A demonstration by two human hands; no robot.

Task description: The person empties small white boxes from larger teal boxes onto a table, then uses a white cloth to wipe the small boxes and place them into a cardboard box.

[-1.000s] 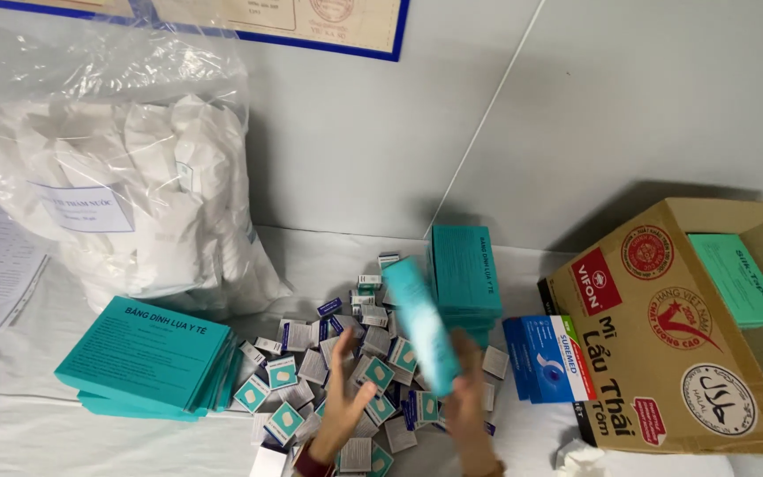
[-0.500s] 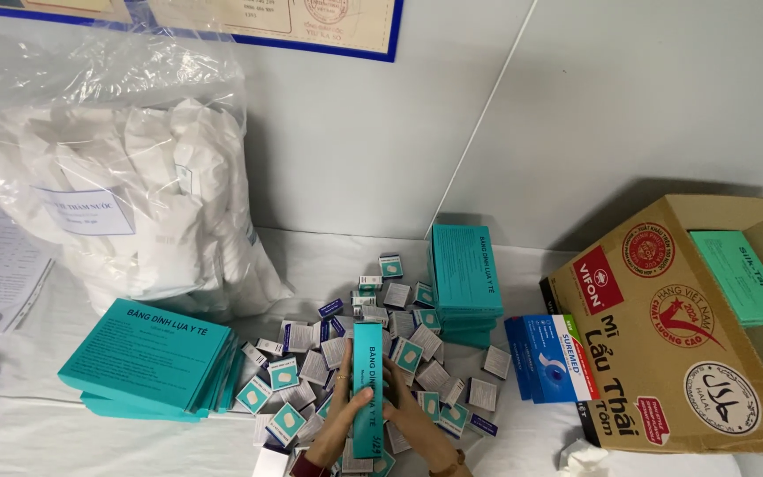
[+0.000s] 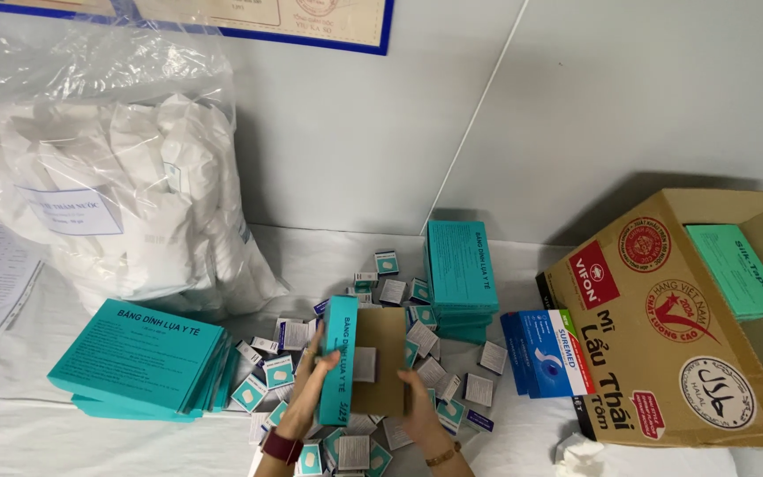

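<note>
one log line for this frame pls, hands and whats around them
left hand: grips teal box, opened, brown inside showing | right hand: on its flap | under: small packets | left: flat teal stack | right: cardboard carton

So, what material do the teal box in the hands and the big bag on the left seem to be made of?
The teal box looks like thin printed cardboard: its opened flap shows a dull brown inside and folds with sharp creases. The big bag appears to be clear plastic film: glossy, wrinkled, with the white contents showing through.
</note>
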